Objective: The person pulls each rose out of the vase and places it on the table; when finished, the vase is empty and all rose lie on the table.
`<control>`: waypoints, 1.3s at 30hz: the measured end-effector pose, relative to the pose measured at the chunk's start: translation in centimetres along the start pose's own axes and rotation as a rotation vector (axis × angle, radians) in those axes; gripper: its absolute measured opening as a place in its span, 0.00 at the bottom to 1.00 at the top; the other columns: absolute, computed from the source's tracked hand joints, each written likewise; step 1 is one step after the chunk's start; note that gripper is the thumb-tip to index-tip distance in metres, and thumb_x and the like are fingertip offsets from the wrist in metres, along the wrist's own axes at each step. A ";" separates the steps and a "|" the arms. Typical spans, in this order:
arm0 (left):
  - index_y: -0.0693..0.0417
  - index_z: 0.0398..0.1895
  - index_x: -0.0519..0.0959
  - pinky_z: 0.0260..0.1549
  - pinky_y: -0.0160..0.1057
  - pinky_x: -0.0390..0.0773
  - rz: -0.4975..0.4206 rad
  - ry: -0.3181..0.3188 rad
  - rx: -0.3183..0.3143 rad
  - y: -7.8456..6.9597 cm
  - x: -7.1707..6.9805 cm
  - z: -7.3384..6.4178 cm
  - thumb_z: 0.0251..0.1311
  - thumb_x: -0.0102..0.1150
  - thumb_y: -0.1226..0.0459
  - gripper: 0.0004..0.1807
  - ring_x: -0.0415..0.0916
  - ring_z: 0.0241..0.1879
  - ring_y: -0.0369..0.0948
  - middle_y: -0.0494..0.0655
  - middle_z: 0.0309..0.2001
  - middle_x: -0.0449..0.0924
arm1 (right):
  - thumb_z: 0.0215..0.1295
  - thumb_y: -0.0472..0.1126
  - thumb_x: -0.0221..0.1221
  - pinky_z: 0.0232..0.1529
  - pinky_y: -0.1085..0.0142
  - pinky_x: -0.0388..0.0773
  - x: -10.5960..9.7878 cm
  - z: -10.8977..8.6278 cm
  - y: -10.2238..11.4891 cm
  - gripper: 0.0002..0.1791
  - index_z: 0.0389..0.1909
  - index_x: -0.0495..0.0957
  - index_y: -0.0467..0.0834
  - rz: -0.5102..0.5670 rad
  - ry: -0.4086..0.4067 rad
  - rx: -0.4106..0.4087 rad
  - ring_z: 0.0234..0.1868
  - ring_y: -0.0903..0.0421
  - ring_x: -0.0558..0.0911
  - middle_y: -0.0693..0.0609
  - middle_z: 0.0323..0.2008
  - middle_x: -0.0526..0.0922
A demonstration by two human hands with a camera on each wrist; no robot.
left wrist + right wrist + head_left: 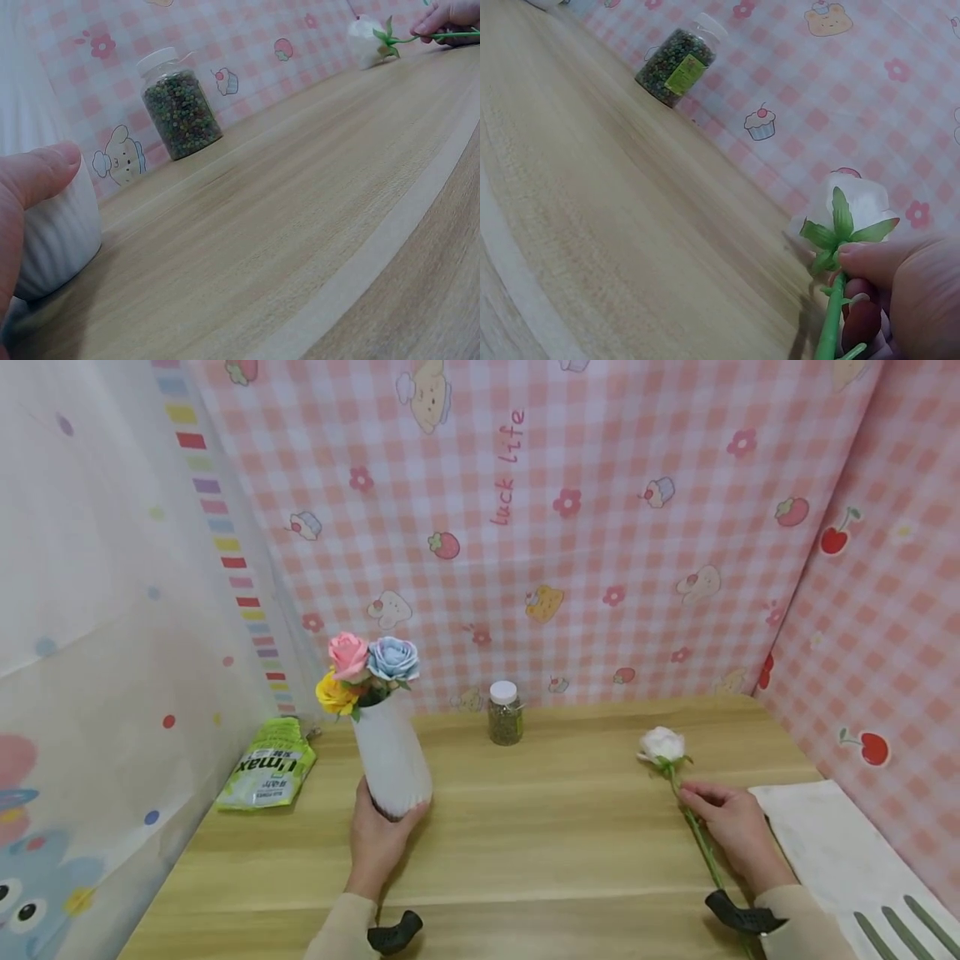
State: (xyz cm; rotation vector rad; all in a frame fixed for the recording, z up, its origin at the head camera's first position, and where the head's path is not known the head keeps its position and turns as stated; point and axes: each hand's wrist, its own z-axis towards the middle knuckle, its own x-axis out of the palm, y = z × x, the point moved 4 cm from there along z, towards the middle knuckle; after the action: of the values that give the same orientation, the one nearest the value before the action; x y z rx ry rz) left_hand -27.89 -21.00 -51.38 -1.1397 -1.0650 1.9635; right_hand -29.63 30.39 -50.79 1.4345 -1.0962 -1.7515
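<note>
On the left side of the table, my left hand (378, 835) grips a white ribbed vase (393, 760) around its lower part. The vase leans a little in the head view and holds a pink rose (348, 656), a blue rose (393, 658) and a yellow rose (337, 693). In the left wrist view the thumb (46, 172) lies across the vase's side. At the right, my right hand (731, 827) pinches the green stem of a white rose (663, 745) just under its bloom. The stem runs back beneath the wrist, where part is hidden.
A clear jar with a white lid (506, 714), full of small dark grains, stands near the back wall. A green packet (270, 764) lies at the far left. A white cloth (825, 835) with grey-green stripes lies at the right edge. Patterned fabric walls enclose the wooden table (540, 835).
</note>
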 end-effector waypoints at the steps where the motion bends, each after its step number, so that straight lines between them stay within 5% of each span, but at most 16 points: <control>1: 0.54 0.72 0.53 0.58 0.53 0.65 0.006 0.000 -0.008 0.1 0.0 -0.1 0.42 0.76 0.47 0.57 0.65 0.61 0.51 0.57 0.62 0.66 | 0.63 0.51 0.64 0.30 0.73 0.74 0.0 -0.1 0.0 0.23 0.50 0.82 0.37 -0.009 0.005 0.006 0.34 0.70 0.76 0.54 0.39 0.86; 12: 0.55 0.72 0.53 0.56 0.54 0.67 0.012 -0.005 0.000 -0.1 -0.3 -0.2 0.42 0.76 0.47 0.57 0.67 0.60 0.52 0.57 0.61 0.67 | 0.62 0.53 0.64 0.29 0.72 0.73 0.3 -0.1 0.1 0.21 0.47 0.85 0.41 -0.127 -0.015 -0.025 0.34 0.70 0.76 0.48 0.42 0.86; 29: 0.56 0.72 0.53 0.56 0.54 0.68 0.031 -0.009 0.014 0.0 -0.1 -0.1 0.42 0.75 0.45 0.58 0.67 0.60 0.52 0.57 0.63 0.66 | 0.62 0.50 0.64 0.27 0.70 0.76 0.1 0.1 -0.2 0.22 0.49 0.82 0.37 0.000 -0.021 -0.009 0.28 0.65 0.77 0.57 0.31 0.84; 39: 0.55 0.72 0.53 0.57 0.54 0.67 0.019 -0.002 -0.002 0.0 -0.1 -0.1 0.42 0.75 0.44 0.58 0.66 0.61 0.51 0.56 0.63 0.66 | 0.68 0.52 0.58 0.34 0.68 0.78 -2.0 -0.5 4.2 0.28 0.58 0.75 0.33 0.076 0.081 -0.041 0.34 0.60 0.77 0.53 0.39 0.82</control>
State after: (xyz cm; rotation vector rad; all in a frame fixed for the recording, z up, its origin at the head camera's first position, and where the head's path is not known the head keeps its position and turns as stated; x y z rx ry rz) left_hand -27.73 -21.06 -51.39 -1.1535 -1.0612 1.9787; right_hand -28.86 30.04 -46.23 1.4083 -1.0530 -1.6399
